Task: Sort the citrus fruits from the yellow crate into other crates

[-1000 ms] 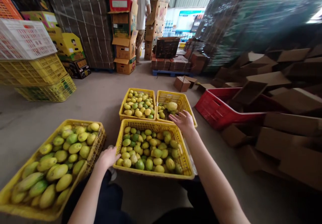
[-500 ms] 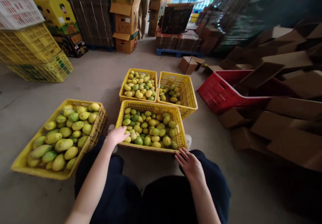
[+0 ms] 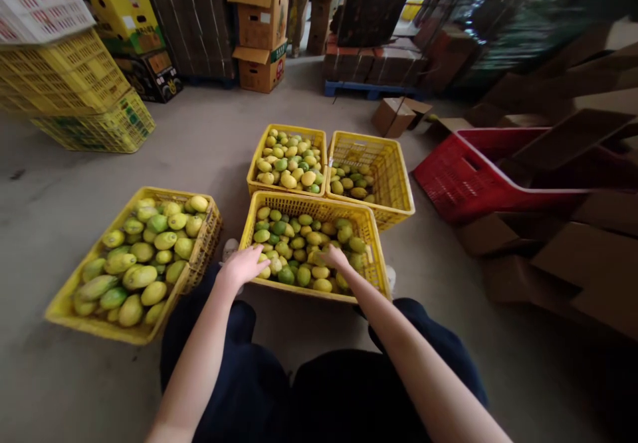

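Note:
In front of my knees stands a yellow plastic crate (image 3: 319, 198) filled with yellow and green lemons (image 3: 302, 275). My left hand (image 3: 244, 265) rests over its near left corner, fingers stretched out above the lemons at that edge. Inside the crate, near the middle, my right hand (image 3: 335, 257) points down with fingers bent around a lemon (image 3: 316, 257); the fingertips are partly hidden. Behind it, a crate (image 3: 249, 157) of lemons adjoins another crate (image 3: 393, 157) with fewer lemons in its bottom. At my left is one more full crate (image 3: 100, 327).
A red crate (image 3: 443, 177) with cardboard in it stands to the right, beside heaped cardboard boxes (image 3: 573, 250). Stacked yellow crates (image 3: 70, 78) are at the far left. Boxes on a blue pallet (image 3: 369, 89) and a cardboard box (image 3: 392, 117) lie ahead. A person's legs (image 3: 300, 11) show behind.
My right hand has left the near right corner of the crate and reached in among the lemons. My left hand stays at the left corner. The view has shifted slightly.

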The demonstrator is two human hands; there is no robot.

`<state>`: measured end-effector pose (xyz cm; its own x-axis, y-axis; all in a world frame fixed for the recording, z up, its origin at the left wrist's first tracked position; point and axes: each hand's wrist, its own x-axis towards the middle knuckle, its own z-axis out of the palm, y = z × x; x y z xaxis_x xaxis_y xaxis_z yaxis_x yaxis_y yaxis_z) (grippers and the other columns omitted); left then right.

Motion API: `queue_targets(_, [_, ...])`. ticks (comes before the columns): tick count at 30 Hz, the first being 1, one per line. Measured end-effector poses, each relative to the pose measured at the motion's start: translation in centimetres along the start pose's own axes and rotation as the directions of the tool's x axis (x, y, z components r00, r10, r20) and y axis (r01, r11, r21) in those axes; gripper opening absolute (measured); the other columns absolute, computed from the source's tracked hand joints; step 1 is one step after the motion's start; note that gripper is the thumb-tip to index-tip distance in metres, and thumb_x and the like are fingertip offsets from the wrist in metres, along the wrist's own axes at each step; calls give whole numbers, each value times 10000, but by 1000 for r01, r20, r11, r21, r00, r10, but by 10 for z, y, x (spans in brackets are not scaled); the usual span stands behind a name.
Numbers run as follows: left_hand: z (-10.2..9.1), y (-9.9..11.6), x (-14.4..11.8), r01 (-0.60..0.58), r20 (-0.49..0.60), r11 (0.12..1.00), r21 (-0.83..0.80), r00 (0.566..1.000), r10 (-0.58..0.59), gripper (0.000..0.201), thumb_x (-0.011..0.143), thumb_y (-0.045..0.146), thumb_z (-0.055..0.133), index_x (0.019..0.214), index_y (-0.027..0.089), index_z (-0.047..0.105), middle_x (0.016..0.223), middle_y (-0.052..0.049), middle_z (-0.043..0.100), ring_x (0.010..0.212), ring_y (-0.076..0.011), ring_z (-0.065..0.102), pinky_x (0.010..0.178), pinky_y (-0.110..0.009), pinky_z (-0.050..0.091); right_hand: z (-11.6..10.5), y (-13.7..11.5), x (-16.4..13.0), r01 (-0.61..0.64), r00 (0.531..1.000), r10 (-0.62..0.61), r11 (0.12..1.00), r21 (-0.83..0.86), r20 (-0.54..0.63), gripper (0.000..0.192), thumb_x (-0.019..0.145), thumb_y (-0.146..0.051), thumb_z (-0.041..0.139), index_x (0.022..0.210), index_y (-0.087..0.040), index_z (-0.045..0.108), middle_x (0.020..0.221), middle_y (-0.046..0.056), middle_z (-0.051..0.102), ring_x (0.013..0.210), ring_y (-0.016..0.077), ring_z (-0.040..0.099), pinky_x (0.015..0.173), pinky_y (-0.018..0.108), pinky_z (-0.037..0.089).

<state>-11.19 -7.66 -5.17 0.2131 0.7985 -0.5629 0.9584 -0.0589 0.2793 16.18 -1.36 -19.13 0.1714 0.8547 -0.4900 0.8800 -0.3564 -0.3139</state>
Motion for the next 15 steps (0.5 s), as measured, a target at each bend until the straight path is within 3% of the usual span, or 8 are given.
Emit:
queue_targets(4, [1, -11, -2, 32, -16, 999, -4, 999, -32, 545, 1002, 392, 399, 1451, 91, 471, 1455, -227, 536, 1362, -335, 510, 1106, -414, 404, 38, -5, 6, -8, 1000, 7, 989, -149, -7, 469, 858, -272, 639, 1271, -52, 600, 1327, 282, 588, 1313, 415, 493, 995, 461, 419])
queue_targets(7, [1, -18, -4, 41, -35, 999, 9, 999, -40, 548, 1000, 391, 391, 1449, 89, 475, 1424, -223, 565, 1314, -336, 556, 1084, -417, 427, 44, -6, 7, 26, 999, -29, 978, -206, -15, 490, 837, -235, 658, 1297, -82, 585, 1338, 273, 589, 1344, 403, 470, 1006, 463, 411])
queue_targets(11, [-2, -19, -5, 52, -60, 999, 11, 997, -51, 516, 991, 382, 392, 1399, 96, 522, 1375, -222, 601, 1257, -341, 600, 1054, -422, 450, 29, -11, 10, 69, 998, -67, 979, -191, 16, 373, 761, -200, 710, 1121, -109, 678, 1164, 235, 693, 1187, 379, 611, 888, 403, 486])
queue_targets(15, [1, -8, 2, 3, -32, 1000, -20, 999, -3, 521, 973, 398, 406, 1368, 87, 543, 1370, -246, 596, 1260, -370, 589, 1055, -451, 444, -11, -25, 12, 151, 989, -151, 985, -81, -1, 245, 723, -267, 754, 934, -147, 715, 1005, 169, 743, 1023, 354, 689, 836, 391, 521])
